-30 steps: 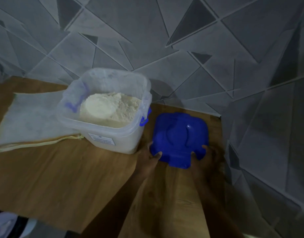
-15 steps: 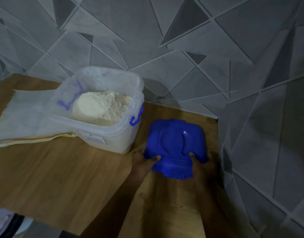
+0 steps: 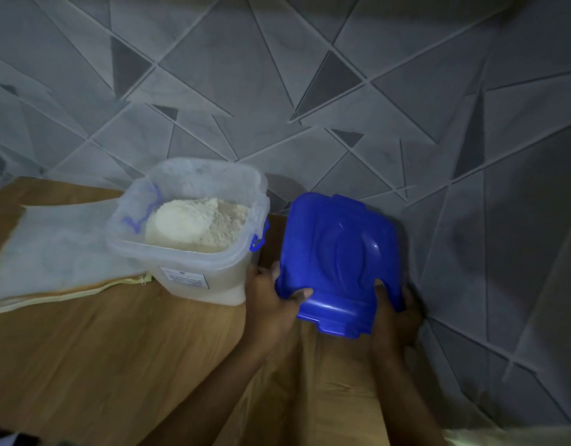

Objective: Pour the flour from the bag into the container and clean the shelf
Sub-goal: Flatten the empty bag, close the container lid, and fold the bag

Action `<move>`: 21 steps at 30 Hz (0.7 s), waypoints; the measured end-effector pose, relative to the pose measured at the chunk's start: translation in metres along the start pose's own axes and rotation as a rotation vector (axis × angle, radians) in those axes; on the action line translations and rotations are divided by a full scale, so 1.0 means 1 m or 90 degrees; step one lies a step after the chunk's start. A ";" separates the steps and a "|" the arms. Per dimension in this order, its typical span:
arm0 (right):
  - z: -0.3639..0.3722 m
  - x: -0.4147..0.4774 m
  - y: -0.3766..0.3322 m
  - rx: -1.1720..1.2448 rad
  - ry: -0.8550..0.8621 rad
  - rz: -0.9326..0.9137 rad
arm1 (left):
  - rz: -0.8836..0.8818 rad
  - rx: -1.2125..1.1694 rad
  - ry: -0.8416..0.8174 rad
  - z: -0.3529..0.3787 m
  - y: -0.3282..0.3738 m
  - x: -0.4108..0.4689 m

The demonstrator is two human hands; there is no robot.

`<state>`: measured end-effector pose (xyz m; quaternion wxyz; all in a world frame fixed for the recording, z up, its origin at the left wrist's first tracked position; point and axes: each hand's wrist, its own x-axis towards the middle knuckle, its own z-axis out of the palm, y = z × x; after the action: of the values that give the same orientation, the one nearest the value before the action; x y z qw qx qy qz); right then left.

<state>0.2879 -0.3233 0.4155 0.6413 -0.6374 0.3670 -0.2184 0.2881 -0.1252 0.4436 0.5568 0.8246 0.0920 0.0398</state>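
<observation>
Flour [image 3: 194, 223], white and powdery, sits in a rounded heap inside the clear square plastic container [image 3: 213, 284], filling the lower part. Container stands upright and uncovered on the brown wood-grain shelf [image 3: 100, 349], close to the grey wall patterned with triangles [image 3: 310, 91]. A small white label [image 3: 186, 278] shows on its near side, and a blue clip [image 3: 258, 241] hangs at its 3 o'clock side.

At the container's 9 o'clock, the pale, flattened cloth-like flour bag [image 3: 62, 249] lies on the shelf, its edge touching or tucked against the container base.

At the container's 3 o'clock, just beside it, the blue moulded plastic lid [image 3: 339, 252] is held tilted, top face toward the viewer. Whether its far edge touches the shelf, cannot tell.

Left hand [image 3: 268, 304] grips the lid at its 8 o'clock corner, thumb [image 3: 302, 292] curled onto the top face, fingers behind the edge. Right hand [image 3: 397, 320] grips at 5 o'clock, thumb [image 3: 382, 291] likewise on top. Both forearms enter from 6 o'clock.
</observation>
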 end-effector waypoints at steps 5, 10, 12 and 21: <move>0.003 -0.004 -0.027 0.065 -0.033 -0.020 | 0.071 -0.001 0.000 -0.031 0.031 -0.020; 0.033 -0.011 -0.063 0.067 -0.104 -0.085 | 0.093 -0.008 0.048 -0.079 0.053 -0.031; 0.054 -0.017 -0.081 0.033 -0.154 -0.146 | 0.108 -0.013 0.100 -0.098 0.052 -0.030; 0.169 -0.038 -0.136 -0.124 -0.345 -0.326 | 0.006 -0.187 0.219 -0.166 0.020 -0.023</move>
<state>0.4163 -0.1961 0.5423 0.5762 -0.8010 0.0316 -0.1593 0.2400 0.0140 0.5256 0.6470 0.7160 0.1749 0.1952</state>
